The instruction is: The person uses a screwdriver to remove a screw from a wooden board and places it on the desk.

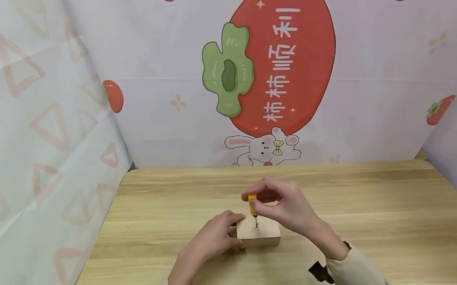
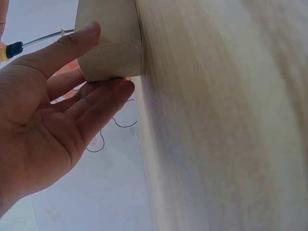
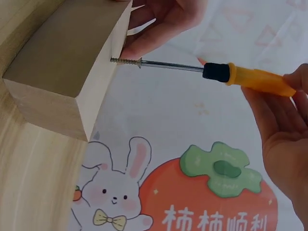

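Note:
A pale wooden block (image 1: 259,232) lies on the table. My left hand (image 1: 217,236) grips its left end, thumb on the near side and fingers at the far side. A screw (image 3: 126,61) stands upright in the block's top face, much of its thread still showing above the wood. On the screw's head sits the tip of a screwdriver (image 3: 257,80) with a yellow handle, black collar and thin metal shaft. My right hand (image 1: 286,203) pinches the handle from above between thumb and fingers. In the left wrist view the left thumb (image 2: 72,45) presses along the block's side.
The wood-grain table (image 1: 382,217) spreads around the block. Behind it hangs a printed cloth (image 1: 162,123) with persimmons and a rabbit, and another patterned cloth (image 1: 32,160) lines the left side. Black straps (image 1: 320,272) show at the sleeves.

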`<state>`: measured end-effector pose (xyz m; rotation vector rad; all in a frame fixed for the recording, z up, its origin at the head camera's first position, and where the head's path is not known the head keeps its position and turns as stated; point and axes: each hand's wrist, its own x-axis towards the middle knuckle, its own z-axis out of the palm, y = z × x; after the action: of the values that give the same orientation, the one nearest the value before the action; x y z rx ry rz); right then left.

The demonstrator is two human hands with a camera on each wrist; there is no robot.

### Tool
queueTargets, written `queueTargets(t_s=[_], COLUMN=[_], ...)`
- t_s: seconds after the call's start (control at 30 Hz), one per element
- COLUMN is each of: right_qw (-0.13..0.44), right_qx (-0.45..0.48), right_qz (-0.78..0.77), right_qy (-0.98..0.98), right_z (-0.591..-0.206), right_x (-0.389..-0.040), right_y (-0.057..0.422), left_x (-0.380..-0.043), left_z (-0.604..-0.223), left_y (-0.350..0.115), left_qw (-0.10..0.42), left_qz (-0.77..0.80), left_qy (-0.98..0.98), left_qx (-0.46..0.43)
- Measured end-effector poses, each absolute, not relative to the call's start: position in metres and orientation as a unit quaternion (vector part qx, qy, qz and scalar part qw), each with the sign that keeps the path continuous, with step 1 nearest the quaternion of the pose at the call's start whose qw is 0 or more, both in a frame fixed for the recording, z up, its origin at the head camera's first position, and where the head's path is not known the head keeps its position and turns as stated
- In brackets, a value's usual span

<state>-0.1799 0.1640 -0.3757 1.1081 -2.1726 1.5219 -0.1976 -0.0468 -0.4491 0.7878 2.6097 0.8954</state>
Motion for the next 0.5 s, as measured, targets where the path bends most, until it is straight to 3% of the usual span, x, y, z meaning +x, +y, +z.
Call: queueTargets(t_s=[0.17, 0.37, 0.5], right_qw=[0.091, 0.204, 0.234], right_qx=[0.376, 0.328, 0.308], right_qz=[0.548, 0.508, 0.484], right_qy=[-0.741, -0.77, -0.785], right_z=[-0.3777, -0.3817, -0.3785], right_x=[-0.1824, -0.1797, -0.1761], right_y=[0.1701, 0.1658, 0.1622], left_x=[-0.1967, -0.1968, -0.1965], left_z=[-0.4476, -0.449, -0.4491], left_y=[-0.0458, -0.0441, -0.0446], left_qw=[0.136, 0.137, 0.134], left_qz=[0.304, 0.295, 0.293], left_qy=[0.903, 0.907, 0.908], left_qx=[0.272, 0.268, 0.268])
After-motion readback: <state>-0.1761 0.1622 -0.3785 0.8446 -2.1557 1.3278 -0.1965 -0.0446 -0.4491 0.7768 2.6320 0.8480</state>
